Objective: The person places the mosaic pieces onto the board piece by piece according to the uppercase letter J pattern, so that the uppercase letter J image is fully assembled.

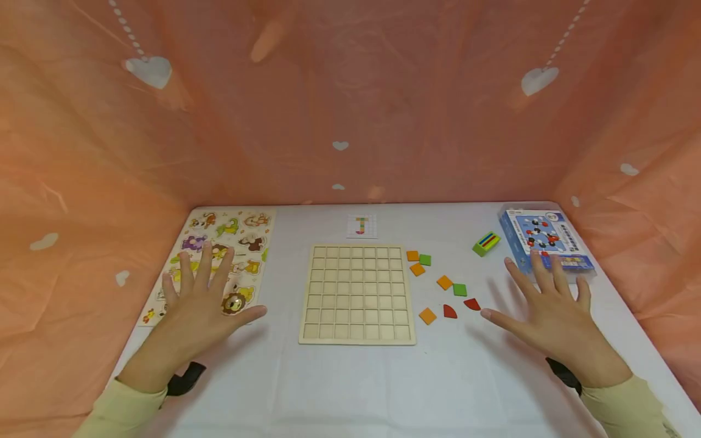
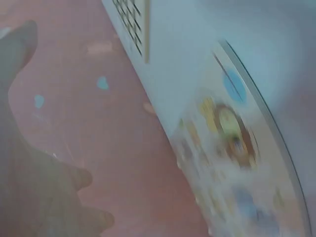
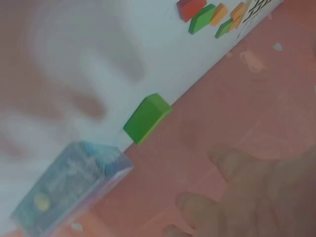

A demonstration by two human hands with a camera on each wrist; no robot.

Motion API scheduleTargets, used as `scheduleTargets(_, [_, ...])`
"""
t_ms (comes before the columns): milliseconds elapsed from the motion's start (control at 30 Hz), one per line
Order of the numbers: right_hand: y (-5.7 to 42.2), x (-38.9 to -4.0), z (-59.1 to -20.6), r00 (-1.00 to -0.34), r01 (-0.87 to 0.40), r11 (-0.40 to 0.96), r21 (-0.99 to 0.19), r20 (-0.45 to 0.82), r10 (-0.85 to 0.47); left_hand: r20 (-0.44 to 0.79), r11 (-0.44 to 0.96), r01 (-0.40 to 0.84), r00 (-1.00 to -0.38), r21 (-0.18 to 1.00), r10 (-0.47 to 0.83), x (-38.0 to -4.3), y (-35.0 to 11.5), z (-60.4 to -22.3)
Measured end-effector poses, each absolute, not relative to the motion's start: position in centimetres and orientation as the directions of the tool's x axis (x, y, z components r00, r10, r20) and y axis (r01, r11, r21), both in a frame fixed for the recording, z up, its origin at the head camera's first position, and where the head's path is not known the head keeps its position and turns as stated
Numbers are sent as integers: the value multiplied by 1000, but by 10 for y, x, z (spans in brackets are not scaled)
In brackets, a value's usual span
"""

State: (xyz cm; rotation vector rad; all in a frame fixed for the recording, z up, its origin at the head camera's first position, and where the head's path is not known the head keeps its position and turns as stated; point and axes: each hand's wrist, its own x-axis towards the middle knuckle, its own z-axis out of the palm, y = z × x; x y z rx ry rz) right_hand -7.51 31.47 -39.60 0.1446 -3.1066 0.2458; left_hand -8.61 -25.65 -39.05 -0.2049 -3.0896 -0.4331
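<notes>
My left hand [image 1: 199,307] is spread with straight fingers over the animal puzzle board [image 1: 253,231] at the left, holding nothing. On the other side my right hand [image 1: 555,322] is spread too, its fingertips overlapping the lower edge of the blue boxed molecule set [image 1: 539,237] in the head view. A wooden grid board [image 1: 357,295] lies mid-table between the hands. Right of it are scattered orange squares [image 1: 428,316], green squares [image 1: 460,290] and two red quarter-circle pieces [image 1: 449,311], the nearest red one close to my right thumb. In the right wrist view the fingers are straight.
A small card with a coloured J pattern [image 1: 362,225] lies behind the grid board. A green block with coloured stripes [image 1: 486,243] sits left of the boxed set. Orange-pink cloth [image 1: 350,103] with hearts walls the white table [image 1: 350,389] at the back and sides.
</notes>
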Motion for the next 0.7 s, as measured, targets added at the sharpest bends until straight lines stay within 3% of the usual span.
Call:
scheduleTargets(367, [286,-107,-410,-971,-238,931,-276,99,-219,35,847,231,-969,478,244,-125,-184,-416])
scheduleTargets(533, [271,-120,-416,-963,-267,910,-317,109,-245,-63,769,120,-977,628,204,-142,-158,-421])
scheduleTargets(700, [259,-134,-421,-965,-259,908,-329,53,-256,-94,786,34,-989,617,116,-155,-148,-422])
